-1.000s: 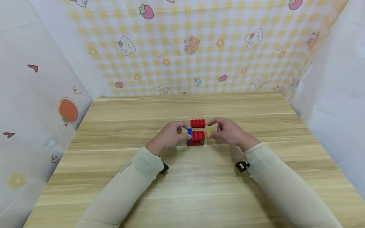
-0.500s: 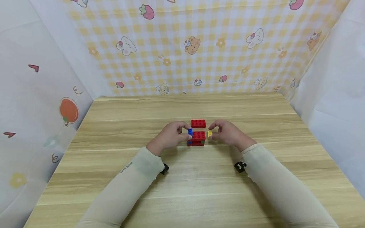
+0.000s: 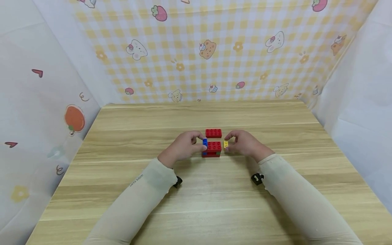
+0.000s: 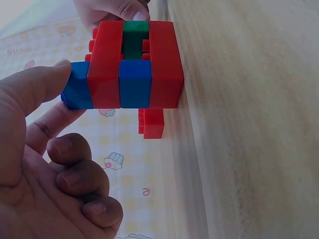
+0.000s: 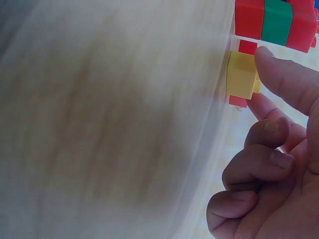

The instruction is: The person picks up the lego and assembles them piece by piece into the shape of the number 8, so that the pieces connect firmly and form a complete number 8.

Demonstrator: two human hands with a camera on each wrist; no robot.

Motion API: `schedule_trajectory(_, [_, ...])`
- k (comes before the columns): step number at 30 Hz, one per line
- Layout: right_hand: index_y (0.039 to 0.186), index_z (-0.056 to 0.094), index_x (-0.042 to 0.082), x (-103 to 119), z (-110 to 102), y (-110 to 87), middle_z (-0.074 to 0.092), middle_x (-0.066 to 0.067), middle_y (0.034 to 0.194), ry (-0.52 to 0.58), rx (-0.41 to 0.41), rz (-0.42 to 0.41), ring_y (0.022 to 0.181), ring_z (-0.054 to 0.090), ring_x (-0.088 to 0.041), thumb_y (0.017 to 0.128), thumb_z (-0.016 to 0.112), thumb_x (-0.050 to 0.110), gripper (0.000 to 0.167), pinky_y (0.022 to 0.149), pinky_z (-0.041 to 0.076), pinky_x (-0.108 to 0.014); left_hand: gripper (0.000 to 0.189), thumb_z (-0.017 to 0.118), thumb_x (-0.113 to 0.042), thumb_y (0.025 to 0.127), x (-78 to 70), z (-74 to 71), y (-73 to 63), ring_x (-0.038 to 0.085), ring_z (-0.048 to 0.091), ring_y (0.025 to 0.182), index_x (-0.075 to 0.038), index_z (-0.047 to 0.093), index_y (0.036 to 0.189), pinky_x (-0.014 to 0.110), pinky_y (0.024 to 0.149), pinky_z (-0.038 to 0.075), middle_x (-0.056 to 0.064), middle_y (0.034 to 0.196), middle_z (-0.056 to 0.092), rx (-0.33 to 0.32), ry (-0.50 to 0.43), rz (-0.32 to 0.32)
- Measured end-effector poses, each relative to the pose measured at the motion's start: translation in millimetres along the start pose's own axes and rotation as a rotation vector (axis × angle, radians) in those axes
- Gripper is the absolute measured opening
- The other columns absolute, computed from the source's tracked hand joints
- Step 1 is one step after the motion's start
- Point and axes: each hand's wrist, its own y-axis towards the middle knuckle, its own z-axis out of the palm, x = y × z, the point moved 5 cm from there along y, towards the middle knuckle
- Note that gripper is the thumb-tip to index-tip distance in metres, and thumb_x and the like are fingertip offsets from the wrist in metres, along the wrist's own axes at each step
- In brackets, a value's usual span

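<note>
On a wood-grain tabletop (image 3: 196, 211), a person's left hand (image 3: 183, 145) and right hand (image 3: 245, 144) flank a red, blue and green plastic brick stack (image 3: 214, 146) at frame centre, below a rectangular red plastic brick (image 3: 213, 133); left fingers pinch a blue plastic brick (image 4: 78, 87) atop the stack, right fingers a yellow one, the small plastic brick (image 5: 241, 74) alongside.
</note>
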Motion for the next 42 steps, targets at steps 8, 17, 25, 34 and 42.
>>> schedule_trajectory(8, [0.124,0.070,0.010,1,0,-0.5,0.056,-0.008,0.090,-0.022,-0.012,0.003,0.080,0.051,-0.023,0.091,0.082,0.017,0.035,0.068,0.042,-0.034,0.028,0.076,-0.027,0.099,-1.0,-0.4,-0.1,0.016,0.034,0.059,-0.018,0.071,0.124,0.031,0.060,0.033,-0.002,0.070,0.036,0.003,0.002,-0.001])
schedule_trajectory(17, [0.121,0.071,0.009,3,0,-0.7,0.057,-0.007,0.085,-0.047,-0.017,-0.010,0.077,0.050,-0.022,0.091,0.082,0.016,0.032,0.068,0.041,-0.034,0.027,0.076,-0.027,0.099,-2.3,-0.9,-0.6,0.016,0.035,0.059,-0.016,0.071,0.124,0.031,0.060,0.032,-0.002,0.070,0.036,-0.002,0.001,0.001])
schedule_trajectory(25, [0.121,0.070,0.010,4,-1,-2.0,0.057,-0.007,0.085,-0.061,-0.018,-0.009,0.075,0.051,-0.021,0.093,0.081,0.016,0.031,0.066,0.042,-0.033,0.027,0.076,-0.026,0.099,-4.6,-1.3,-2.4,0.016,0.034,0.058,-0.017,0.071,0.123,0.031,0.060,0.032,-0.002,0.069,0.036,0.001,0.002,-0.005])
schedule_trajectory(34, [0.121,0.070,0.012,8,-5,-9.1,0.055,-0.007,0.082,-0.056,-0.038,-0.020,0.072,0.051,-0.022,0.093,0.080,0.018,0.030,0.064,0.043,-0.033,0.027,0.076,-0.026,0.098,-5.6,-1.5,-3.5,0.016,0.034,0.059,-0.016,0.071,0.123,0.031,0.061,0.033,-0.002,0.069,0.036,-0.002,0.003,0.007])
schedule_trajectory(42, [0.122,0.070,0.011,15,-12,-16.1,0.054,-0.006,0.081,-0.044,-0.053,-0.067,0.070,0.050,-0.021,0.095,0.079,0.019,0.030,0.061,0.041,-0.033,0.027,0.076,-0.026,0.098,-3.8,-0.9,-3.8,0.016,0.034,0.058,-0.017,0.071,0.123,0.031,0.060,0.032,-0.002,0.068,0.035,-0.003,-0.004,0.006])
